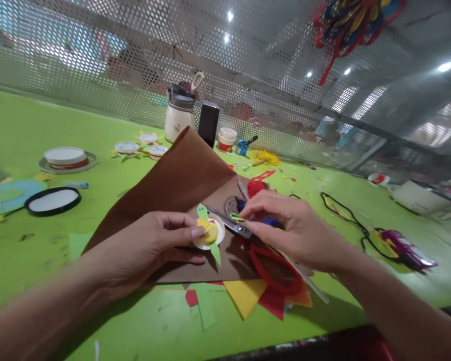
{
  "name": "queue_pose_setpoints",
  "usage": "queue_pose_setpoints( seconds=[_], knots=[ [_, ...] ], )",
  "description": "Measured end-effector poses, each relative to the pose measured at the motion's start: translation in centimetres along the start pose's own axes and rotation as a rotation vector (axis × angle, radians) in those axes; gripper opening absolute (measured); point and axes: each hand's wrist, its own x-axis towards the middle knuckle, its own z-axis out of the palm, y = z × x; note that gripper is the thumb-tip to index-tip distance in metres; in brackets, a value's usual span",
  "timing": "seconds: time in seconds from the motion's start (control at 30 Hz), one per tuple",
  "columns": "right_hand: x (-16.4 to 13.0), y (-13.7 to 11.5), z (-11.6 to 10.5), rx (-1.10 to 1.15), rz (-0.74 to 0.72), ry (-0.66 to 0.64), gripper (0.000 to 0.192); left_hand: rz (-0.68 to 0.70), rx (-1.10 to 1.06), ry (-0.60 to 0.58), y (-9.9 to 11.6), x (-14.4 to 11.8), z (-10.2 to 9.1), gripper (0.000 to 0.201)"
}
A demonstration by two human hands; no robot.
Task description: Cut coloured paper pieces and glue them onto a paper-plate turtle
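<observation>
Between thumb and fingers, my left hand (pixel 169 235) grips a small paper turtle craft (pixel 210 233) with a white round base, a yellow middle and green head and tail pieces. To its right, my right hand (pixel 285 225) pinches a small green paper piece (pixel 236 216) at its fingertips. Under that hand lie scissors with red handles (pixel 274 273), their metal blades pointing toward the craft. Both hands are above a brown paper sheet (pixel 158 180) whose far left part is folded up. A compass and a red item (pixel 256 186) lie partly hidden behind my right hand.
Coloured paper pieces (pixel 244 296) stick out below the brown sheet. At the back stand a white bottle (pixel 178 115), a dark phone (pixel 208 124) and a paint jar (pixel 242 147). Several small paper crafts (pixel 127 148) and round lids (pixel 53 200) lie left. A purple glue gun (pixel 408 248) with its cord lies right.
</observation>
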Motion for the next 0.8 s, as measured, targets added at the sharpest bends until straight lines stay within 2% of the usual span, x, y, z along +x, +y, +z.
queue_pose_setpoints(
  seconds=[0.1,0.27,0.5,0.8],
  knots=[
    [1.0,-1.7,1.8,0.019,0.082,-0.036,0.010,0.026,0.019,-0.017,0.0,-0.2,0.1,0.012],
    [1.9,-2.2,3.6,0.056,0.222,-0.019,0.013,0.052,0.037,-0.055,-0.1,-0.4,0.1,0.009],
    [1.9,-2.5,4.0,0.170,0.288,0.000,0.009,0.046,0.048,-0.021,-0.1,-0.2,0.3,0.008],
    [1.6,-1.3,4.1,0.378,0.345,-0.025,0.007,0.038,-0.002,-0.009,-0.4,-0.1,0.3,0.008]
  ],
)
